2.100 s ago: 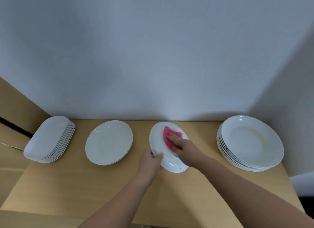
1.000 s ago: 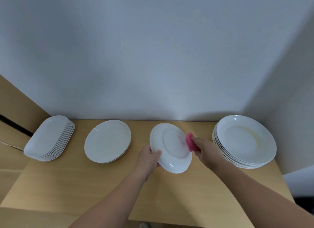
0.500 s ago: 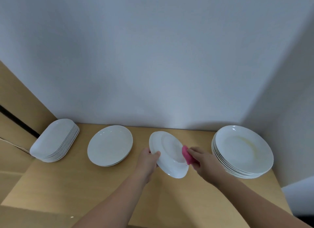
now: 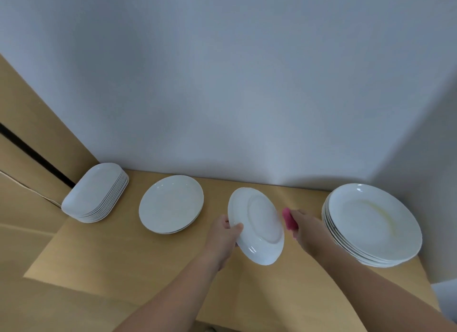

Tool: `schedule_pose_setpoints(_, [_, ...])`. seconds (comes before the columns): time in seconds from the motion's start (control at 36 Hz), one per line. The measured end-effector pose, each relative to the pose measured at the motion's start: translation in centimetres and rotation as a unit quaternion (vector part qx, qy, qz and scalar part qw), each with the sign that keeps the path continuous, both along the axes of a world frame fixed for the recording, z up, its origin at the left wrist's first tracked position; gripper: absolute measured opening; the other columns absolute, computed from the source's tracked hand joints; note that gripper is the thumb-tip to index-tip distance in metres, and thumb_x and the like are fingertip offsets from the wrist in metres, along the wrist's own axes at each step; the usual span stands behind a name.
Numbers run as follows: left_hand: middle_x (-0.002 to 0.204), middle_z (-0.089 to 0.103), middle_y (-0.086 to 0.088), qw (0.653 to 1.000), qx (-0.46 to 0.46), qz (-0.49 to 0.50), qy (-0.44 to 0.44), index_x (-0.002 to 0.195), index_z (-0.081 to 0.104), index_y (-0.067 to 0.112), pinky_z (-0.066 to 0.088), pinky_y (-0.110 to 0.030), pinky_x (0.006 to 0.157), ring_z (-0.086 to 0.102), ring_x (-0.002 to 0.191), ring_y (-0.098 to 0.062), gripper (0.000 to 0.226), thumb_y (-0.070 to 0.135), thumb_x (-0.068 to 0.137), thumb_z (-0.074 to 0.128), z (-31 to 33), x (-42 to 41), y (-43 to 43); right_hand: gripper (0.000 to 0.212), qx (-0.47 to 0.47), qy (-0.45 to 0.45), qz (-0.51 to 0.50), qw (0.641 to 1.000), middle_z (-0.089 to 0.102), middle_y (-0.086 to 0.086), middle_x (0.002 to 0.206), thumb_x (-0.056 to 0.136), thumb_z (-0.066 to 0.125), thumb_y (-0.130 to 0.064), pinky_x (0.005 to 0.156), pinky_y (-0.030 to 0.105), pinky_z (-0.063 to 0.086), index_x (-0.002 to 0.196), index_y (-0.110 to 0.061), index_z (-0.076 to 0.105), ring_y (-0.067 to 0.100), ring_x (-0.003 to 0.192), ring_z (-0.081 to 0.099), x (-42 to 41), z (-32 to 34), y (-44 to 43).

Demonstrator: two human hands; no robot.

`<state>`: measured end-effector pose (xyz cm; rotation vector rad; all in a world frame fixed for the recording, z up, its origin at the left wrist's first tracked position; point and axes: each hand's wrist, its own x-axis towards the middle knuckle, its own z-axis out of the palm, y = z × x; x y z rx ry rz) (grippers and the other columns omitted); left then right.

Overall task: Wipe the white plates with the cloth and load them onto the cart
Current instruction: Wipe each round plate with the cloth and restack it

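Left hand [image 4: 223, 232] grips the left rim of a white plate [image 4: 259, 225], thumb curled over its edge, holding it tilted above the wooden table [image 4: 123, 252]. Right hand [image 4: 309, 232] clutches a bunched pink cloth [image 4: 288, 220] just beside the plate's right rim. To the right sits a stack of large round plates [image 4: 371, 222]; to the left, a lower round stack [image 4: 170, 204] and a pile of oblong dishes [image 4: 95, 193].

Plain indoor corner with stacked crockery; whether home or catering room is unclear.
A pale wooden desk [image 4: 123, 257] meets bare white walls [image 4: 222, 84]. It carries a stack of oblong white dishes [image 4: 95, 193], a small pile of round plates [image 4: 170, 204] and a taller stack of wide plates [image 4: 371, 222]. A wooden panel [image 4: 29, 123] rises at left.
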<state>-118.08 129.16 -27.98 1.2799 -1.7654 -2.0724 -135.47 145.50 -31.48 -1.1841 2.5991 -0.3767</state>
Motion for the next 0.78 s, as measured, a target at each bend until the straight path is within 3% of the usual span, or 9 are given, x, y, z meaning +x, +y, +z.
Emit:
schedule_pose_setpoints(0.14, [0.108, 0.069, -0.006, 0.999, -0.039, -0.017, 0.018, 0.108, 0.057, 0.017, 0.055, -0.046, 0.09, 0.066, 0.102, -0.024, 0.016, 0.013, 0.093, 0.059, 1.2, 0.5, -0.1, 0.013, -0.065, -0.006, -0.007, 0.998, 0.057, -0.006, 0.085, 0.088, 0.055, -0.009, 0.068, 0.039, 0.05, 0.082, -0.021, 0.054, 0.021, 0.07, 0.059, -0.6, 2.2, -0.3])
schedule_pose_setpoints(0.31, [0.107, 0.068, -0.005, 0.996, -0.091, -0.008, 0.023, 0.108, 0.057, 0.016, 0.057, -0.045, 0.087, 0.066, 0.099, -0.022, 0.015, 0.012, 0.093, 0.058, 4.0, 1.4, -1.4, 0.014, -0.106, 0.056, 0.025, 0.992, 0.053, -0.012, 0.082, 0.096, 0.05, -0.017, 0.064, 0.036, 0.05, 0.084, -0.024, 0.054, 0.015, 0.069, 0.056, -0.2, 5.5, -1.6])
schedule_pose_setpoints(0.42, [0.103, 0.07, -0.001, 0.987, -0.157, -0.016, 0.034, 0.105, 0.059, 0.02, 0.057, -0.044, 0.087, 0.067, 0.097, -0.02, 0.013, 0.015, 0.093, 0.058, 6.6, 2.0, -2.6, 0.011, -0.096, 0.088, 0.047, 0.99, 0.058, -0.01, 0.097, 0.093, 0.051, -0.012, 0.057, 0.03, 0.045, 0.096, -0.02, 0.059, 0.016, 0.075, 0.057, 0.1, 7.3, -2.7])
schedule_pose_setpoints(0.53, [0.103, 0.071, 0.002, 0.972, -0.23, -0.022, 0.043, 0.107, 0.06, 0.027, 0.056, -0.043, 0.088, 0.067, 0.095, -0.017, 0.019, 0.017, 0.091, 0.059, 9.1, 2.5, -4.1, 0.017, -0.101, 0.101, 0.053, 0.988, 0.058, -0.011, 0.105, 0.093, 0.051, -0.012, 0.062, 0.03, 0.047, 0.102, -0.022, 0.06, 0.015, 0.085, 0.055, 0.4, 8.4, -3.8])
schedule_pose_setpoints(0.58, [0.102, 0.07, 0.0, 0.959, -0.28, -0.03, 0.041, 0.107, 0.06, 0.025, 0.054, -0.043, 0.087, 0.066, 0.095, -0.02, 0.017, 0.017, 0.091, 0.059, 9.9, 2.8, -5.0, 0.021, -0.101, 0.103, 0.057, 0.988, 0.058, -0.012, 0.108, 0.092, 0.051, -0.012, 0.064, 0.028, 0.046, 0.107, -0.023, 0.06, 0.015, 0.089, 0.056, 0.6, 8.8, -4.3])
schedule_pose_setpoints(0.67, [0.096, 0.07, 0.007, 0.929, -0.366, -0.052, 0.031, 0.107, 0.06, 0.03, 0.053, -0.034, 0.078, 0.065, 0.089, -0.015, 0.017, 0.02, 0.093, 0.057, 10.1, 3.6, -6.4, 0.027, -0.105, 0.096, 0.065, 0.988, 0.058, -0.012, 0.111, 0.091, 0.051, -0.011, 0.066, 0.027, 0.044, 0.113, -0.025, 0.059, 0.015, 0.091, 0.056, 1.0, 9.1, -5.0])
schedule_pose_setpoints(0.72, [0.091, 0.067, 0.01, 0.899, -0.434, -0.061, 0.005, 0.111, 0.059, 0.03, 0.045, -0.023, 0.066, 0.061, 0.082, -0.013, 0.019, 0.023, 0.095, 0.055, 9.7, 4.2, -7.4, 0.029, -0.106, 0.097, 0.072, 0.987, 0.059, -0.011, 0.11, 0.09, 0.051, -0.01, 0.065, 0.026, 0.04, 0.113, -0.025, 0.059, 0.015, 0.088, 0.056, 1.2, 9.3, -5.4])
schedule_pose_setpoints(0.78, [0.084, 0.062, 0.008, 0.853, -0.515, -0.079, -0.038, 0.117, 0.057, 0.027, 0.034, -0.021, 0.058, 0.055, 0.076, -0.016, 0.021, 0.023, 0.096, 0.052, 9.1, 4.9, -8.5, 0.03, -0.112, 0.096, 0.077, 0.986, 0.059, -0.011, 0.108, 0.089, 0.052, -0.009, 0.064, 0.027, 0.039, 0.114, -0.025, 0.059, 0.015, 0.087, 0.055, 1.6, 9.5, -5.9])
